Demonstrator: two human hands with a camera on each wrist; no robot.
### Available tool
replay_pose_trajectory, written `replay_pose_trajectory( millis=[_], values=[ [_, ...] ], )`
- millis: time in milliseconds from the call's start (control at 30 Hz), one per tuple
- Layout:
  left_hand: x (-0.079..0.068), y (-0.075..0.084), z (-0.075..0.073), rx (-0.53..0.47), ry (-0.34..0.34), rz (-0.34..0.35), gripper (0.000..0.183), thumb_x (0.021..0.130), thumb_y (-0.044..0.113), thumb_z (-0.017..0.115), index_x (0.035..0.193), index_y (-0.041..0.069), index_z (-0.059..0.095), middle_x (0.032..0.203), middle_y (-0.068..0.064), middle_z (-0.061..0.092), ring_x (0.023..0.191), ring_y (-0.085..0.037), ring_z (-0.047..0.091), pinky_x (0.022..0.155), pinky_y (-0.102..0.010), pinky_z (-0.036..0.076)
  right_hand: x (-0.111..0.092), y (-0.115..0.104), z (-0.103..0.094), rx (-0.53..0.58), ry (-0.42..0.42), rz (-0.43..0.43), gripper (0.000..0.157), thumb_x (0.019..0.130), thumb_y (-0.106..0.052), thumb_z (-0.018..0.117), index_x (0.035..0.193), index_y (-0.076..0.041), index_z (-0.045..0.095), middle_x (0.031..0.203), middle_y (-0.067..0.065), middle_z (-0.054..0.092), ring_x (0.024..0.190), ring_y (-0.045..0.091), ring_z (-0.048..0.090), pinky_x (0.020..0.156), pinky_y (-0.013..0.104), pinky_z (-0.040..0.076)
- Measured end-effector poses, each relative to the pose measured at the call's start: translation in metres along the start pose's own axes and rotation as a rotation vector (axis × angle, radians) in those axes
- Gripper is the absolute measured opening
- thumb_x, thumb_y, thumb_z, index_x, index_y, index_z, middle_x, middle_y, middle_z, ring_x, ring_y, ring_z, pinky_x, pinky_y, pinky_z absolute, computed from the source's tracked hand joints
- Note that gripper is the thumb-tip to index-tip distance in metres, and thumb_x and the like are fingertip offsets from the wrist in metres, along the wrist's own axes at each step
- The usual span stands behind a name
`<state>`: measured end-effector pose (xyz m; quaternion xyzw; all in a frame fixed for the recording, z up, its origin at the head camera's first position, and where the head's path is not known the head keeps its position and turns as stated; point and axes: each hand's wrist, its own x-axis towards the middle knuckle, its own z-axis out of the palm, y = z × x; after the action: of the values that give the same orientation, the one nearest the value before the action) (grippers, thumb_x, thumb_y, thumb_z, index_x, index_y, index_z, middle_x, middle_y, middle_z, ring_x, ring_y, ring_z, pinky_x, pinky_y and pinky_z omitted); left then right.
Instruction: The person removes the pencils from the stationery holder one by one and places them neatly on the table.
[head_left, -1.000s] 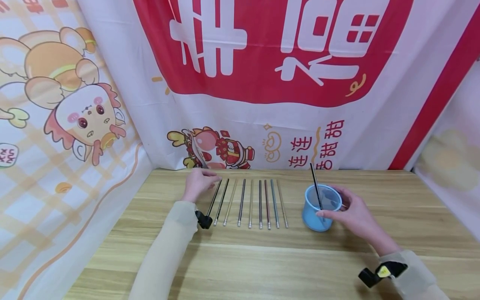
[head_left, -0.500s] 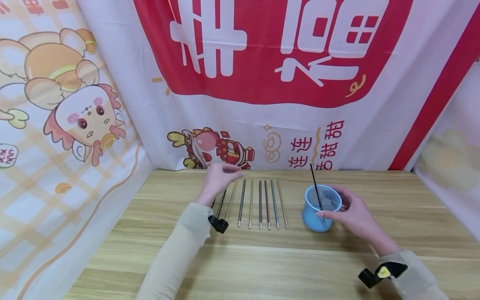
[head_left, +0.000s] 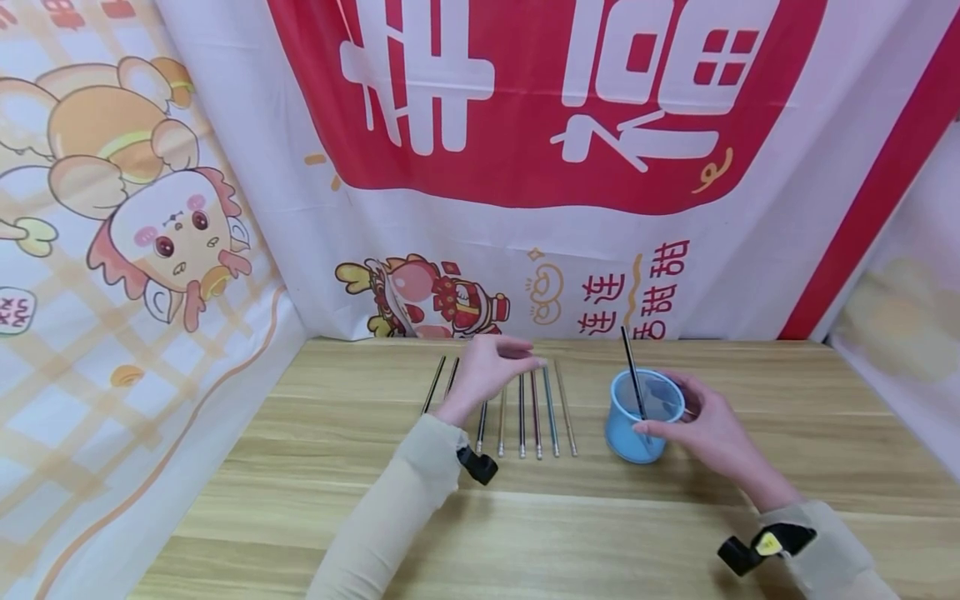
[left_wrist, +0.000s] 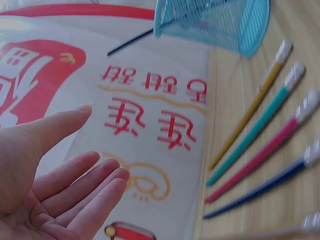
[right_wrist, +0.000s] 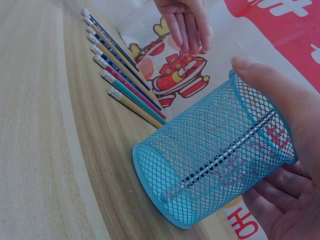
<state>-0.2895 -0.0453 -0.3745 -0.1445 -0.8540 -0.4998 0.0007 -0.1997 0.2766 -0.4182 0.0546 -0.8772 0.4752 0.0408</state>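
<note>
My left hand (head_left: 487, 368) hovers over a row of pencils, its fingers loosely extended with nothing between them, as the left wrist view also shows. Blue mesh pencil cup (head_left: 626, 437) stands upright on the table, and my right hand (head_left: 708, 429) grips it near the rim with thumb in front and fingers behind. One dark pencil (head_left: 629, 354) leans inside the cup, its tip above the rim. Pencils lie side by side with their eraser ends toward me, among them a teal pencil (left_wrist: 250, 132), a red pencil (left_wrist: 255, 160) and a yellow pencil (right_wrist: 137, 110). My left hand and forearm hide some of them.
The wooden table (head_left: 600, 533) ends at a hanging cloth (head_left: 540, 275) with red lettering and cartoon prints. Another printed cloth (head_left: 247, 400) borders the left side. A black wrist camera (head_left: 477, 465) sits on my left sleeve.
My left hand has swept rightward above the pencils, from the row's left end to near the teal pencil, holding nothing. My right hand and the cup have stayed still.
</note>
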Motion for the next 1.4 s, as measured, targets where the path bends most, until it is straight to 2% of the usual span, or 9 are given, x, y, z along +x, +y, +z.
replay_pose_trajectory(
  millis=[267,400,567,700,833,1167,1400],
  values=[
    [-0.001,0.014,0.027,-0.060,-0.006,0.005,0.049,0.079,0.036,0.089,0.121,0.016,0.073,0.108,0.006,0.074,0.095,-0.006,0.068,0.087,-0.029,0.057,0.000,0.002,0.001,-0.007,0.005,-0.006,0.086,0.083,-0.044,0.085,0.149,-0.006,0.044,0.141,0.019,0.055,0.123,0.036,0.055,0.102,0.050,0.049],
    [-0.001,0.021,0.038,-0.143,-0.010,0.025,0.055,0.078,0.031,0.091,0.125,0.012,0.071,0.112,0.000,0.073,0.098,-0.012,0.069,0.087,-0.027,0.057,0.001,0.002,0.001,-0.005,0.007,-0.010,0.086,0.083,-0.044,0.085,0.149,-0.006,0.044,0.141,0.019,0.055,0.123,0.037,0.055,0.102,0.050,0.049],
    [-0.002,0.031,0.052,-0.200,0.000,0.032,0.053,0.077,0.029,0.091,0.124,0.014,0.071,0.112,-0.001,0.073,0.102,-0.016,0.070,0.086,-0.024,0.056,0.002,0.001,0.000,-0.006,0.005,-0.011,0.086,0.084,-0.043,0.085,0.149,-0.005,0.044,0.141,0.019,0.055,0.123,0.036,0.056,0.101,0.046,0.050],
    [-0.001,0.039,0.062,-0.237,0.004,0.040,0.052,0.078,0.028,0.091,0.124,0.014,0.071,0.112,-0.002,0.074,0.098,-0.011,0.069,0.085,-0.024,0.057,0.002,0.000,0.000,-0.006,0.004,-0.008,0.086,0.084,-0.044,0.085,0.149,-0.006,0.044,0.141,0.020,0.055,0.122,0.037,0.056,0.102,0.051,0.050],
    [0.002,0.044,0.073,-0.252,-0.001,0.021,0.051,0.078,0.030,0.091,0.124,0.018,0.072,0.111,-0.001,0.074,0.094,-0.005,0.068,0.084,-0.023,0.056,0.002,0.000,0.000,0.002,-0.001,-0.005,0.087,0.083,-0.044,0.085,0.149,-0.006,0.043,0.141,0.020,0.055,0.123,0.037,0.056,0.102,0.054,0.049],
    [0.009,0.044,0.104,-0.248,0.034,-0.008,0.044,0.078,0.032,0.091,0.116,0.019,0.074,0.103,0.006,0.074,0.089,-0.001,0.066,0.080,-0.022,0.056,0.001,0.001,0.000,0.007,-0.002,-0.006,0.086,0.084,-0.044,0.085,0.150,-0.007,0.043,0.141,0.019,0.054,0.123,0.038,0.055,0.102,0.055,0.048],
    [0.015,0.042,0.120,-0.281,0.057,-0.025,0.041,0.079,0.029,0.090,0.116,0.019,0.075,0.098,0.011,0.073,0.087,-0.001,0.066,0.079,-0.022,0.056,0.001,0.002,0.000,-0.003,0.001,-0.007,0.086,0.085,-0.044,0.084,0.150,-0.006,0.043,0.142,0.020,0.054,0.123,0.038,0.055,0.102,0.055,0.048]
  ],
)
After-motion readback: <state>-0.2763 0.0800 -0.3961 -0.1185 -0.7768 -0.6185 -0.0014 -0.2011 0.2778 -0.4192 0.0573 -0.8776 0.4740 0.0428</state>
